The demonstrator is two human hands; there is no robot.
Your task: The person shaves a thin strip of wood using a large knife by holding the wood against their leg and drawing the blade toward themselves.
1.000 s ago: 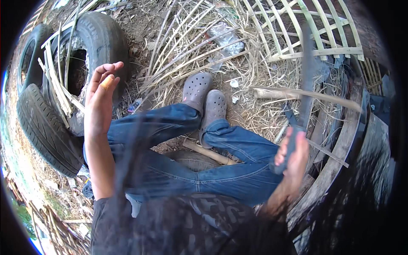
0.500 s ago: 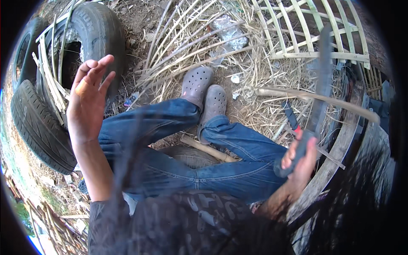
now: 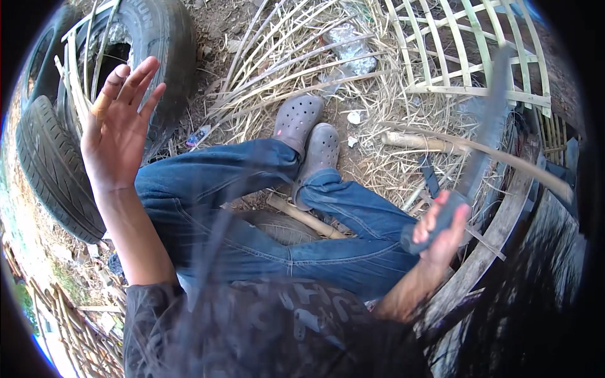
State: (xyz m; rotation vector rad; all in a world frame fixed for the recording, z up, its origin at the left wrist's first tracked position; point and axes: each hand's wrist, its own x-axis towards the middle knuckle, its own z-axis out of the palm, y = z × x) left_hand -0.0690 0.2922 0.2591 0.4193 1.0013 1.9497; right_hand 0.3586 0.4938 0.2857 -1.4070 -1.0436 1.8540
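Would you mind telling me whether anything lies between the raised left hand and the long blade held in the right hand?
Yes: the left hand is open and empty; the right hand grips the long blade. The person's crossed legs in jeans and grey clogs lie between them.

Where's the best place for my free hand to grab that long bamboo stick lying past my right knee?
Probably the thick pale end of the bamboo stick, coming from above with the open left hand. That end lies bare on the straw; the thinner end runs behind the blade in the right hand.
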